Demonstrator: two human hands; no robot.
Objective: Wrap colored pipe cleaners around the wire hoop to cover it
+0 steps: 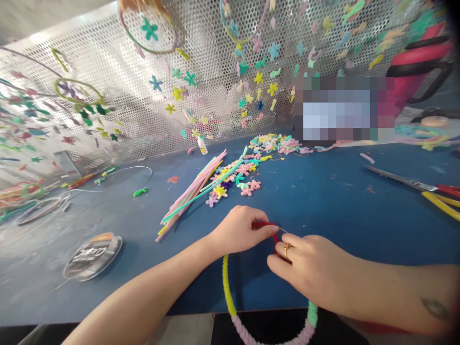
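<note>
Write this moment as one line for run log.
left hand: pinches red strand | right hand: fingers at red strand | wrapped hoop: below hands | scissors: right side, blue table

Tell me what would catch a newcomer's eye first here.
First, probably, the colorful hoop, wrapped in yellow, pink and mint, hanging below the two hands at the front edge of the blue table. Then the fuzzy stars and flowers dangling before the perforated metal screen, and the red-and-yellow-handled scissors at the right.

Craft workshop: scissors [413,183], fuzzy stems [194,194] and a spool [94,256] are lying on a blue bench [151,278], soft flowers [241,168] piling beside them
</note>
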